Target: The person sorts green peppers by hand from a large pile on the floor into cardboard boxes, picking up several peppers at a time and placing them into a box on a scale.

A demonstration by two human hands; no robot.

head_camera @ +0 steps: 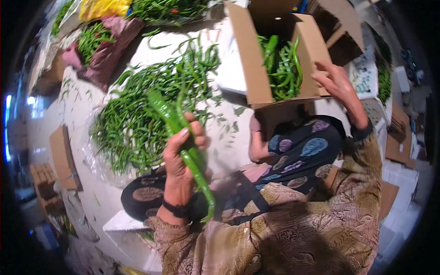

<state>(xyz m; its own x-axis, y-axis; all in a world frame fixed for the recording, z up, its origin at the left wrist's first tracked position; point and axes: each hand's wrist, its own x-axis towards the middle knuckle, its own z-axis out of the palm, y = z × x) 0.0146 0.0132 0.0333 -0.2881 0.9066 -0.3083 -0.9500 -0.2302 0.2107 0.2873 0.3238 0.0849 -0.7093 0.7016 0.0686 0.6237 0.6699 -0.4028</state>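
Several long green chili peppers [196, 169] are gripped in my left hand [182, 151], some tips pointing up and one hanging down past the wrist. Behind that hand spreads a large heap of green peppers [137, 120] on the pale floor, partly on clear plastic film. My right hand [331, 80] is raised beside the right side of an open cardboard box [256, 75], its fingers apart and nothing seen in them. Whether the fingertips touch the flap cannot be told. Inside the box lie more green peppers [283, 72], partly hidden by its walls.
A pink sack [113, 44] of peppers stands at the upper left, near a yellow bag [103, 9]. Other cardboard boxes [347, 37] sit at the upper right. A flattened carton [64, 158] lies on the left. A white foam box [127, 221] is beside my seated legs.
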